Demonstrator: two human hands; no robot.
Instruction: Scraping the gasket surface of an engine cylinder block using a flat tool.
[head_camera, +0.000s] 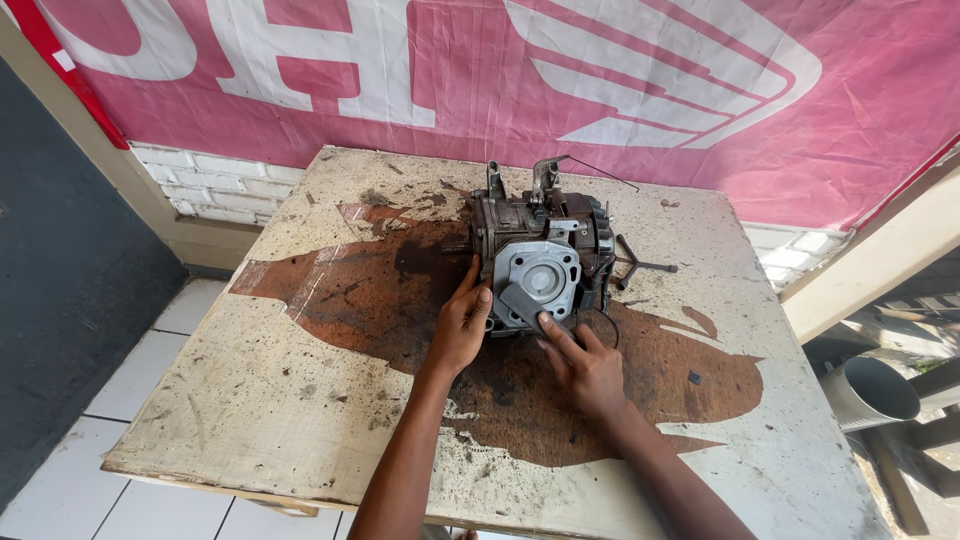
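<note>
Two hands on a small engine block (540, 255), mid-table.
Left hand (462, 325) braces its left flank, fingers loosely spread; right hand (585, 365) presses a flat grey gasket piece (525, 303) against the near face, directly ahead of both wrists.

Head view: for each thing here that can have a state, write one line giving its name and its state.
Engine block: upright on table, round bore facing camera.
Left hand: open, touching block's left side.
Right hand: fingers on flat grey piece.
Table: worn, oil-stained.
</note>
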